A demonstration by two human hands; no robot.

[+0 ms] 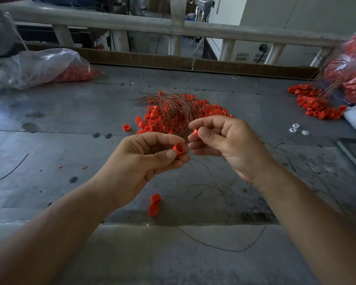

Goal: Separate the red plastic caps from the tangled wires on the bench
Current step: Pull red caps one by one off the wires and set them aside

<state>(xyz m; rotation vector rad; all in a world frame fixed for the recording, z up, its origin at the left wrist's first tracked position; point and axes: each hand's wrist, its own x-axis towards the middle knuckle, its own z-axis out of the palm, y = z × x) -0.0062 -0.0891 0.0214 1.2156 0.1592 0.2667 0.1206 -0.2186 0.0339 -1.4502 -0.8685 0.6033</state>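
Above the near half of the bench (70,124), both hands are raised clear of the surface and work close together. The left hand (144,161) pinches a red cap (178,149) between thumb and forefinger, with its open mouth turned up toward the camera and the other fingers curled beneath. The right hand (226,145) pinches a second cap (195,132) between thumb tip and fingertips, just beside the first and not touching it.

The two caps are judged to be held this close so that any wire between them stays short and under control while one is drawn off. The gap between them is too fine to read, so a linking wire cannot be confirmed. A dark wire (212,179) trails from under the hands and loops down to the bench edge.

The main tangle (173,114) lies on the bench just beyond the hands. Its wires fan out toward the back and its caps are bunched at the near side, within easy reach. Most of it is unsorted, so the task is judged far from complete.

One loose cap (154,204) lies near the front edge, below the left hand. A smaller heap of caps (314,103) sits at the right beside a clear bag (351,64) of caps and wires. Another bag (39,66) at the far left also holds caps.
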